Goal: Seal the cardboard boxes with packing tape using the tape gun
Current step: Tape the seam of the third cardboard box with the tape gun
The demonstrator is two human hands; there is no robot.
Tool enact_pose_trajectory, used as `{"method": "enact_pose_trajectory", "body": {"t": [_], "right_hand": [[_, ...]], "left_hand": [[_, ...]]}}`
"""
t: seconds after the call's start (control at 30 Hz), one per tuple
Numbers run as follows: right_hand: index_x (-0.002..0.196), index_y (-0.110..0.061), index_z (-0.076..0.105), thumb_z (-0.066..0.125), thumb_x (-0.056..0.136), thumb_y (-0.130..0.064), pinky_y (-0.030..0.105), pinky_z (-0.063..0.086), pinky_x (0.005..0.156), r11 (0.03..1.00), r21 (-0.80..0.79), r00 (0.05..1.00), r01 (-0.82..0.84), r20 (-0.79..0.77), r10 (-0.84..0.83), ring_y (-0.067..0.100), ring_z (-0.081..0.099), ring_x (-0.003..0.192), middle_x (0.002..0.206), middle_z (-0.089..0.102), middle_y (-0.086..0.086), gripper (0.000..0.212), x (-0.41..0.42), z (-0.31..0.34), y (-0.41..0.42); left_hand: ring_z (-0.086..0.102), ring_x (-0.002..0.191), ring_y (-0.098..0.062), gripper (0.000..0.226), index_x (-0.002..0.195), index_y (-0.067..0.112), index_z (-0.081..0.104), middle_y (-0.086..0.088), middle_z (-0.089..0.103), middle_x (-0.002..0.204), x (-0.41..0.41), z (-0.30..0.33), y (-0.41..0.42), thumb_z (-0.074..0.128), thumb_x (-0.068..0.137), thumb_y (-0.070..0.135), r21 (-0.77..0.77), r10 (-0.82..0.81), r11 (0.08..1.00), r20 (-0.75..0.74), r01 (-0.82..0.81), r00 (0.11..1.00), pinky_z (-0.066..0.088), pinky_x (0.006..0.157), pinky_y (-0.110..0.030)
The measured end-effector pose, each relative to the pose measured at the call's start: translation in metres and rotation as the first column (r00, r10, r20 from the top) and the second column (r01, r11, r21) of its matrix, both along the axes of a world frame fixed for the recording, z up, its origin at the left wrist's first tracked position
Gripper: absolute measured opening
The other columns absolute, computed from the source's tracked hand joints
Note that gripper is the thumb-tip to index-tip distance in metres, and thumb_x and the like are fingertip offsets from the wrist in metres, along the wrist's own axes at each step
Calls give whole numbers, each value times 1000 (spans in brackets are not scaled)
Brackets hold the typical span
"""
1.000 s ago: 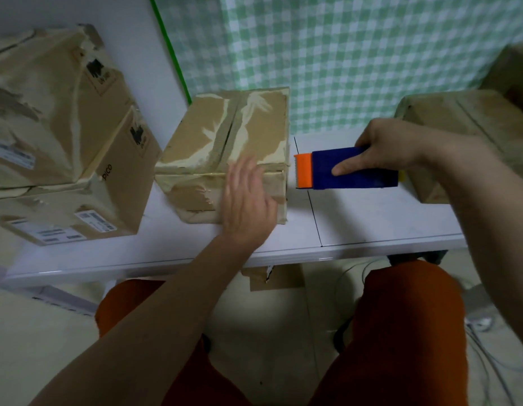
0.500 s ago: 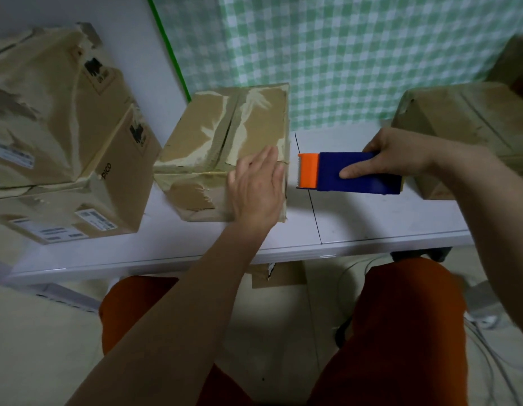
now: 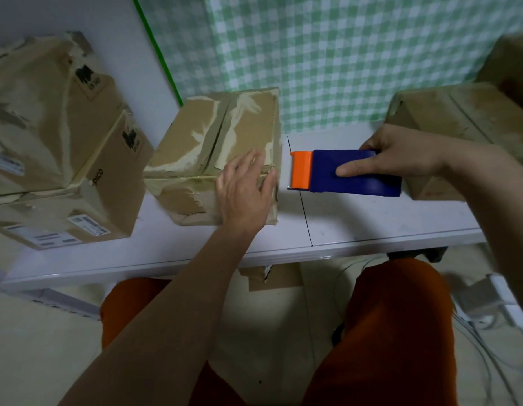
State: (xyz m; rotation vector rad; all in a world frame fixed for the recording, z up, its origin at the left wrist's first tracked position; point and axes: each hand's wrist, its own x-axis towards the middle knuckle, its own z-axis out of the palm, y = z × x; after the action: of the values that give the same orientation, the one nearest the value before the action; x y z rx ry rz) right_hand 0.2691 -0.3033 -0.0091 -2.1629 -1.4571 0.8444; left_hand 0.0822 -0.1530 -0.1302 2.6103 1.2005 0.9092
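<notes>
A worn cardboard box (image 3: 216, 136) with torn tape marks stands in the middle of the white table (image 3: 356, 227). My left hand (image 3: 244, 189) lies flat with straight fingers on the box's near right corner, pressing its top and front edge. My right hand (image 3: 400, 155) grips a blue tape gun (image 3: 356, 172) with an orange head (image 3: 301, 170). The orange head points left and sits just right of the box's right side, a small gap apart.
Two stacked cardboard boxes (image 3: 55, 148) fill the table's left end. Another box (image 3: 465, 124) stands at the right behind the tape gun. A green checked cloth (image 3: 327, 54) hangs behind. Cables and a white power strip (image 3: 488, 297) lie on the floor at the right.
My left hand has slid up from the box's front face onto its top right corner. The tape gun has dropped slightly and stays close to the box's right side.
</notes>
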Motion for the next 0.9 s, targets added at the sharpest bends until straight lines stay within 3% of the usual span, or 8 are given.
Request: {"method": "enact_pose_trajectory", "body": {"t": [0.27, 0.43, 0.53, 0.67, 0.73, 0.8, 0.83, 0.9], "right_hand": [[82, -14, 70, 66, 72, -58, 24, 45, 57, 999, -26, 997, 27, 72, -25, 15, 64, 65, 72, 69, 4, 45, 0, 9, -4], [90, -13, 68, 65, 83, -48, 24, 46, 61, 995, -96, 992, 32, 122, -20, 16, 65, 70, 78, 69, 3, 35, -4, 3, -5], [97, -13, 64, 59, 88, -47, 28, 46, 64, 988, -147, 970, 52, 242, -15, 16, 62, 74, 81, 64, 2, 36, -17, 2, -1], [93, -16, 48, 50, 91, -48, 32, 38, 62, 987, -123, 784, 102, 621, -4, 23, 53, 75, 71, 45, 0, 32, -50, -1, 16], [91, -17, 43, 47, 92, -40, 31, 35, 62, 996, -55, 683, 76, 730, -12, 25, 49, 74, 69, 41, 0, 24, -69, -7, 29], [96, -20, 52, 46, 92, -30, 30, 37, 66, 999, -20, 597, 44, 802, -11, 29, 57, 84, 82, 55, 3, 12, -75, -20, 37], [103, -21, 58, 46, 92, -24, 30, 39, 70, 997, -43, 559, 70, 829, -4, 29, 60, 96, 98, 63, 5, 17, -71, -27, 37], [114, -16, 62, 43, 95, -25, 32, 43, 80, 981, -77, 573, 176, 819, -39, 29, 60, 109, 118, 63, 9, 28, -52, -46, 27]], "left_hand": [[27, 137, -13, 48, 145, 29, 38, 11, 38, 150, -1, 3, 0, 38, 100, 46, -11, 17, 1000, -47, -18, 999, 15, 107, -32], [25, 138, -13, 51, 147, 29, 34, 12, 34, 152, 0, 3, -2, 35, 100, 47, -1, 35, 999, -80, -35, 996, 15, 108, -33], [26, 138, -15, 51, 147, 27, 36, 9, 36, 151, 1, 5, -2, 35, 100, 48, 19, 33, 999, -86, -31, 996, 17, 107, -35], [28, 137, -16, 51, 147, 26, 35, 8, 36, 151, 1, 4, -2, 32, 100, 47, 40, 35, 999, -111, -31, 993, 18, 107, -35], [29, 136, -17, 51, 147, 25, 35, 8, 36, 152, 0, 5, -1, 31, 100, 46, 46, 28, 999, -124, -22, 992, 18, 107, -35], [29, 136, -17, 52, 147, 25, 34, 8, 35, 152, -2, 6, 0, 31, 100, 47, 46, 24, 999, -136, -18, 990, 18, 106, -35], [29, 136, -17, 52, 148, 25, 33, 8, 34, 153, -4, 5, 1, 31, 100, 47, 47, 22, 999, -138, -16, 990, 19, 106, -36], [30, 136, -18, 54, 148, 25, 32, 8, 34, 153, -7, 2, 2, 30, 100, 48, 56, 3, 998, -152, 5, 988, 20, 106, -37]]}}
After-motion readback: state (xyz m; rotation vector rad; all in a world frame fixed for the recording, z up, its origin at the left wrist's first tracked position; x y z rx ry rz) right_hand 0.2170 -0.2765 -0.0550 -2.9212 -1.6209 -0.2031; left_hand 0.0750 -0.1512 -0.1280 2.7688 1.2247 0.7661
